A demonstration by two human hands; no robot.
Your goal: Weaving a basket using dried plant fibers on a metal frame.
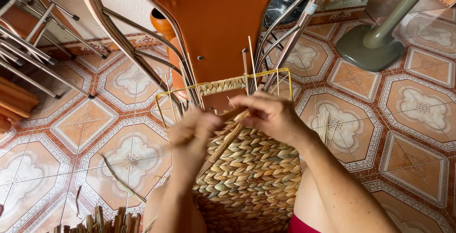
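A bundle of dry straw (102,221) is lying on the tiled floor (71,133) near the bottom edge. Just beside it, a woven basket (251,176) is resting on the person's lap. The left hand (192,131) is curling shut around a long straw strand (223,147). The right hand (270,116) is pinching the strand's top end. Past the hands, the basket's yellow wire frame (164,95) is sticking up. Farther off, an orange chair (213,24) and a green stand (375,43) are standing.
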